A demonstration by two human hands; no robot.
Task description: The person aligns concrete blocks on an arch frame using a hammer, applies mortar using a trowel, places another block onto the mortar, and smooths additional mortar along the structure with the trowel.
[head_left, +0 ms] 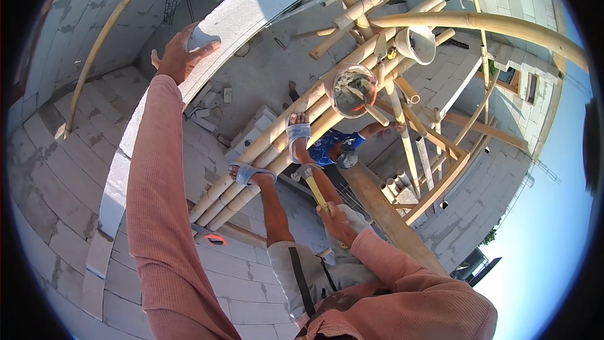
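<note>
My left hand point(179, 56) rests spread-fingered on a pale grey block point(258, 0) along the top of the wall, its thumb over the inner edge. Whether it presses on the block I cannot tell. Low in front of my body, my right hand point(338, 223) is closed around the yellow handle of a hammer point(316, 190). The metal head points up and away from me, near my right shin. Both my feet, in grey-blue sandals point(300, 132), stand on a row of bamboo poles point(257, 151).
Ahead on the bamboo sit a mortar bucket point(350, 99) holding a trowel and a white bucket point(416, 45). An orange-handled saw point(216, 239) lies by the pole ends. Far below, a person in a blue shirt point(324, 145) stands beneath the poles. A wooden frame point(440, 189) rises at right.
</note>
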